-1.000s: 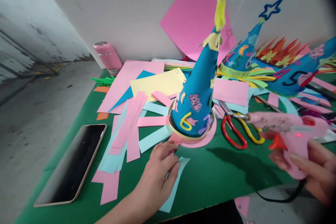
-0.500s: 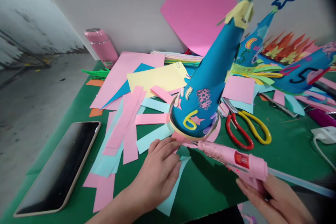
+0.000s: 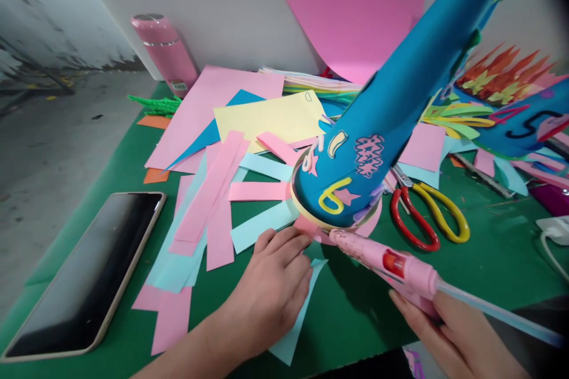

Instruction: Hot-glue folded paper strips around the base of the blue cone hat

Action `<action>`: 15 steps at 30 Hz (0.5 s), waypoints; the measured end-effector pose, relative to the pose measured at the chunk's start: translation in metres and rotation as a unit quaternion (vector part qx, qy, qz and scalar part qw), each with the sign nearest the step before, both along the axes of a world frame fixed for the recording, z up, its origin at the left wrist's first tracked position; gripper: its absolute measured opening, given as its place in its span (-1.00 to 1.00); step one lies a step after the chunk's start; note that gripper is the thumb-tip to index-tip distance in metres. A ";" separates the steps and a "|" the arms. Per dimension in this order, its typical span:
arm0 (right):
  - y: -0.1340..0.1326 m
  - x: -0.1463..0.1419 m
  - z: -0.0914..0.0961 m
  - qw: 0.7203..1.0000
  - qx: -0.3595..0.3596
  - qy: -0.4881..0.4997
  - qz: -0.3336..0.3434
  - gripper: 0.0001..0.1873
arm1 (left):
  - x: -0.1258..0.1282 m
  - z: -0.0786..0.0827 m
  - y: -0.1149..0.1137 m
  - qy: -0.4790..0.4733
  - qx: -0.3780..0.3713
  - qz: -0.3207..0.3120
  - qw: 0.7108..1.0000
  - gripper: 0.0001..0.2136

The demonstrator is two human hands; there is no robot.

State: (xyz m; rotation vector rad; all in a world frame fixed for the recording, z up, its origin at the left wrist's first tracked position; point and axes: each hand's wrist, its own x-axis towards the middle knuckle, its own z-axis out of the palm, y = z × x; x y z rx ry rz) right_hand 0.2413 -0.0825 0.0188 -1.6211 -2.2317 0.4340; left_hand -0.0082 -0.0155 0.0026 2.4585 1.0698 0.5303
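while left hand (image 3: pixel 271 284) pins pink strip (image 3: pixel 306 227), right hand (image 3: pixel 457 331) grips glue gun (image 3: pixel 386 260).

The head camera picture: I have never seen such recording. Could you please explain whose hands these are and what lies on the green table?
There is no machine: a person wears one camera on the head, and it looks down at that person's own two hands. The left hand lies flat, fingertips on a pink strip at the base of a tilted blue cone hat. The right hand grips a pink glue gun, whose nozzle points at the hat's rim near that strip. On the green table lie coloured paper sheets and strips, red and yellow scissors, a phone and a pink bottle.
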 end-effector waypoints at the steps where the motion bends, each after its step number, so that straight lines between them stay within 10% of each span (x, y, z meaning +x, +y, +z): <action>1: -0.001 0.000 -0.002 1.000 0.000 -0.001 -0.002 -0.69 | 0.000 0.000 0.000 0.001 0.001 -0.002 1.000 -0.81; 15: 0.002 -0.003 -0.007 1.000 -0.013 -0.011 0.009 -0.57 | 0.001 -0.003 -0.001 -0.011 0.027 0.007 1.000 -0.83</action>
